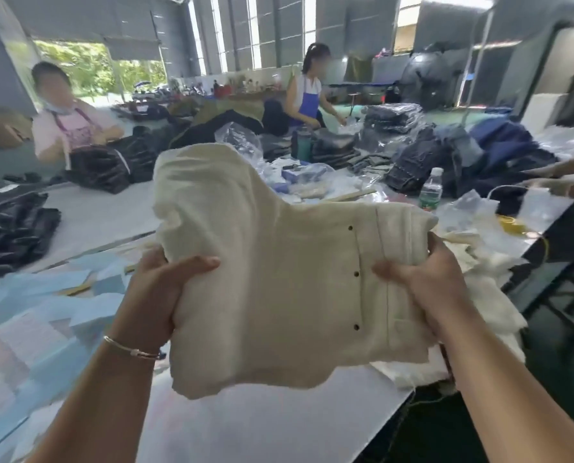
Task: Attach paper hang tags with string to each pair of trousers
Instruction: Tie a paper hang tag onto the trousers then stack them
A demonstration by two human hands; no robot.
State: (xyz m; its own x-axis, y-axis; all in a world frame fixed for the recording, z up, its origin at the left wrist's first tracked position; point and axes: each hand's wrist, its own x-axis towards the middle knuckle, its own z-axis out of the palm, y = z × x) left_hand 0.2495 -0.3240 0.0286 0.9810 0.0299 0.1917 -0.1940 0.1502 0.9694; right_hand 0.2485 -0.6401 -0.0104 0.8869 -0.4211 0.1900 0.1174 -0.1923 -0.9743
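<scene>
I am holding a folded pair of cream-white cotton trousers [279, 262] up off the long grey work table [262, 426], square in front of me, with one hand on each side. My left hand [165, 282] is clenched on the left edge of the bundle, thumb over the front and the other digits hidden behind the cloth; my right hand [422, 279] grips the right edge the same way, thumb pressed on the face of the fabric. The bundle's long axis runs roughly left to right between the two hands, with one lobe of cloth rising at the far left. The part that matters lies at the right end — the stitched placket with its row of three dark rivets [356, 274] and the thick ribbed fold beside it sit just left of my right thumb, well apart from the left hand. So I judge the right hand is the nearer one for finding a loop or buttonhole to take the string. I see no tag or string on this pair yet. The loose pale-blue paper hang tags [45, 295] lie scattered on the table to the near left, below and beyond my left wrist — the left hand is closer to those. A heap of more cream-white garments [493, 289] sits on the table's right edge, just behind my right hand.
</scene>
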